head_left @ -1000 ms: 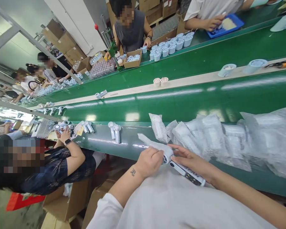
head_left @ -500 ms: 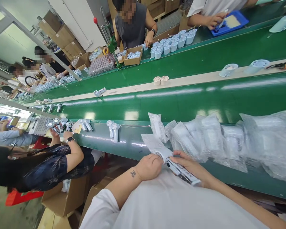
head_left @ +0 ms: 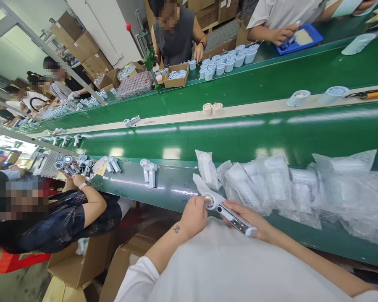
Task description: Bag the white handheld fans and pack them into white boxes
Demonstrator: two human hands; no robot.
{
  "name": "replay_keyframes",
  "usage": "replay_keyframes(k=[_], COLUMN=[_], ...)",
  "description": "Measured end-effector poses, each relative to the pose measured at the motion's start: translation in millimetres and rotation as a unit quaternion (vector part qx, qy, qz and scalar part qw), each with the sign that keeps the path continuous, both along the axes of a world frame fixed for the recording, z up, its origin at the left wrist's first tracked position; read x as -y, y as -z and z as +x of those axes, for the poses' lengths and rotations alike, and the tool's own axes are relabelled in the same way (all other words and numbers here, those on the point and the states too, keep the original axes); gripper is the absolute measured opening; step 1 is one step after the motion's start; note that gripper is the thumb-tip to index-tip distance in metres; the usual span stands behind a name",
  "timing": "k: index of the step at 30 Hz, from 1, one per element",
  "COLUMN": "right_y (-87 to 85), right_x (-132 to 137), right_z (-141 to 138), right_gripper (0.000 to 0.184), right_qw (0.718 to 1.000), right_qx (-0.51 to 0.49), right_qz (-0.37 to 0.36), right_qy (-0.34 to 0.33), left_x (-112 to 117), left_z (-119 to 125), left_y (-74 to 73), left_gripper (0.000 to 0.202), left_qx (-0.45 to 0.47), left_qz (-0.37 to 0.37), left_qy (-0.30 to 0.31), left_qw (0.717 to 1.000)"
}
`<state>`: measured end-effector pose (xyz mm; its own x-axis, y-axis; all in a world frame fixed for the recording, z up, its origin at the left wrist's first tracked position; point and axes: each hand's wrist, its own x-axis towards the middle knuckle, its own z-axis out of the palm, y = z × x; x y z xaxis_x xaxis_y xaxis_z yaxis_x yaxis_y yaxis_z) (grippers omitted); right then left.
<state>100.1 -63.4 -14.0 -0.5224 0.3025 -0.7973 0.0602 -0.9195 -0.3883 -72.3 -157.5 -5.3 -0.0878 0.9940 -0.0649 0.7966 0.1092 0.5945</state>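
Observation:
Close to my body I hold a pale blue handheld fan (head_left: 234,219), tilted, its round head up and to the left. My right hand (head_left: 250,216) is wrapped along the handle, which shows a dark strip on its face. My left hand (head_left: 193,216) is closed with its fingertips at the rim of the fan's head; what the tips pinch there is partly hidden. Just behind the head lies an empty-looking flap of a clear bubble bag (head_left: 204,184). Another bubble bag (head_left: 208,168) with a pale item inside lies beyond it.
Several filled bubble bags (head_left: 277,180) are heaped at my right. Two more fans (head_left: 151,174) lie left on the bench edge (head_left: 176,191). A green conveyor (head_left: 189,142) runs behind. A co-worker (head_left: 91,205) sits at left; others work across the belt. Cardboard boxes (head_left: 82,264) stand below.
The fan has turned so its open round head faces up more. My left hand has shifted slightly left along the head's rim. My right hand keeps the handle.

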Motion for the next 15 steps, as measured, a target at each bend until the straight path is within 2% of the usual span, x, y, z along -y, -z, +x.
replay_keyframes(k=[2, 5, 7, 10, 13, 15], right_y=[0.1, -0.3, -1.6, -4.4, -6.8, -7.8], right_x=[3.1, 6.8, 7.4, 5.6, 3.8, 3.7], right_z=[-2.6, -5.6, -6.0, -4.6, -4.4, -5.7], right_gripper=[0.024, 0.022, 0.02, 0.019, 0.02, 0.021], right_qw=[0.999, 0.998, 0.997, 0.996, 0.997, 0.998], right_qx=[0.012, 0.014, 0.021, 0.015, -0.014, -0.035], right_qz=[0.036, 0.058, 0.042, 0.01, 0.005, 0.004], right_qy=[0.014, 0.034, 0.061, 0.086, 0.081, 0.055], left_x=[0.4, 0.0, -0.9, -4.9, -12.9, -18.3], left_z=[1.6, 4.5, 5.2, 5.5, 6.0, 5.7], left_y=[0.1, -2.8, -5.1, -6.5, -3.8, -0.9], left_gripper=[0.031, 0.034, 0.034, 0.027, 0.015, 0.011], left_qx=[0.019, 0.073, 0.115, 0.156, 0.194, 0.234], left_qz=[-0.036, -0.052, -0.074, -0.106, -0.107, -0.109], left_qy=[-0.045, -0.053, -0.085, -0.17, -0.219, -0.246], left_qw=[0.998, 0.995, 0.987, 0.967, 0.95, 0.934])
